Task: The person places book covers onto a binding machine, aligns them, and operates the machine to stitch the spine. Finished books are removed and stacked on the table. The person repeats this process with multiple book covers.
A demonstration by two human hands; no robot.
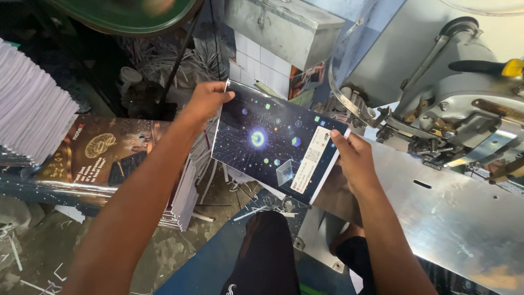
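Observation:
I hold a thin dark-blue booklet point(273, 143) with a glowing star-like picture and a white label strip on its cover, tilted in the air in front of me. My left hand point(206, 101) grips its upper left corner. My right hand point(356, 161) pinches its right edge by the white strip, just left of the sloping shiny metal plate point(436, 207) of a stitching machine point(464, 93).
A stack of dark printed covers point(109, 153) lies at the left over piled booklets, with a white paper stack point(27, 109) behind it. A grey metal box point(284, 27) stands at the top. Paper trimmings litter the floor point(180, 235). My dark-clad knees point(267, 257) are below.

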